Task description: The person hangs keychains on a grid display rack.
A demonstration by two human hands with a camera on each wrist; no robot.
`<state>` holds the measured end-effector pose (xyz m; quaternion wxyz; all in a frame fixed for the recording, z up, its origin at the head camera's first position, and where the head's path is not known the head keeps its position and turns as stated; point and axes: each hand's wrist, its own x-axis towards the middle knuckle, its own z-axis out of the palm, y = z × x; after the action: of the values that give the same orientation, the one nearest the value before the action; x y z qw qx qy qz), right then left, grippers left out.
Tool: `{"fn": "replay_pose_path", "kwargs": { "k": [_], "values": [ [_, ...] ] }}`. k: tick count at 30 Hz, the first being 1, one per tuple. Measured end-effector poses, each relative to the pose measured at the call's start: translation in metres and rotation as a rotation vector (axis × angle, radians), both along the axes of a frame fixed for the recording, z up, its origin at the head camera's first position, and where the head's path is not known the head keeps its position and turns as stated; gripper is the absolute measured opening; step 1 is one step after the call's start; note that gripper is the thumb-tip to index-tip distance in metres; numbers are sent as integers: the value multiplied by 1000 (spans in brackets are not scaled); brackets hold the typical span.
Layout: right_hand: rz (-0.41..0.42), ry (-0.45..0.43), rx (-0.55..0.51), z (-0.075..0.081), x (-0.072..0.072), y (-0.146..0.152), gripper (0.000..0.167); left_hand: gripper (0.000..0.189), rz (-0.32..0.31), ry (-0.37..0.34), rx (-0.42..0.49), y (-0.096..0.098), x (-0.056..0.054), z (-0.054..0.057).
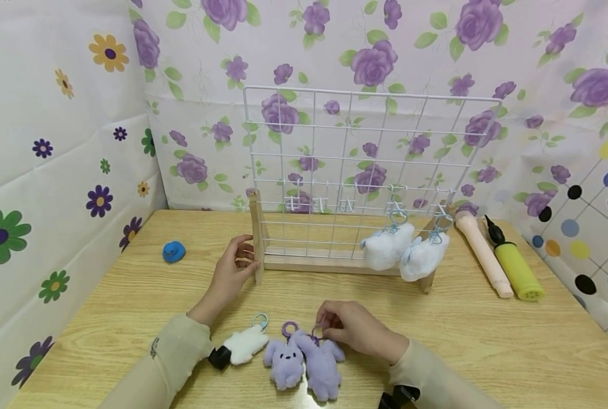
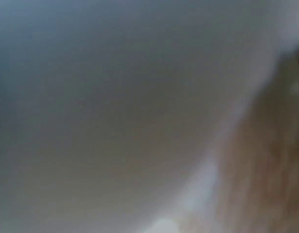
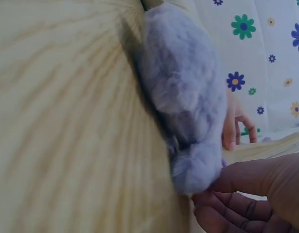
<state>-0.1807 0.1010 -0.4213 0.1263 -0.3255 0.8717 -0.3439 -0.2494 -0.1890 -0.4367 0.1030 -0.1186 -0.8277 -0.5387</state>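
Observation:
My right hand point(image 1: 355, 329) pinches the purple ring at the top of a purple plush keychain point(image 1: 324, 369), which lies on the table. In the right wrist view, thumb and fingers meet beside the fluffy plush point(image 3: 183, 73). A second purple plush keychain point(image 1: 286, 363) with a small face lies against it on the left. Farther left is a white plush keychain point(image 1: 247, 344) with a light blue ring. My left hand point(image 1: 234, 266) holds the left wooden upright point(image 1: 257, 238) of a white wire grid rack point(image 1: 351, 128). The left wrist view is only blur.
Two white plush keychains point(image 1: 388, 248) hang on hooks at the rack's right; several white hooks point(image 1: 319, 205) run along its left part. A blue rubber duck point(image 1: 173, 251) sits at left. Right of the rack lie a pale pink tube point(image 1: 483, 254) and a yellow-green pump point(image 1: 518, 270).

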Motion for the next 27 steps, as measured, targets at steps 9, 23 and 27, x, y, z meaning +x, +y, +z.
{"fn": "replay_pose_path", "kwargs": {
  "k": [9,23,27],
  "values": [
    [-4,5,-23,12,5,6,5,56,-8,36,10,-2,0,0],
    [35,60,-78,46,15,18,5,57,-8,46,8,-1,1,0],
    [33,68,-73,53,18,20,5,57,-7,36,6,0,1,0]
  ]
}}
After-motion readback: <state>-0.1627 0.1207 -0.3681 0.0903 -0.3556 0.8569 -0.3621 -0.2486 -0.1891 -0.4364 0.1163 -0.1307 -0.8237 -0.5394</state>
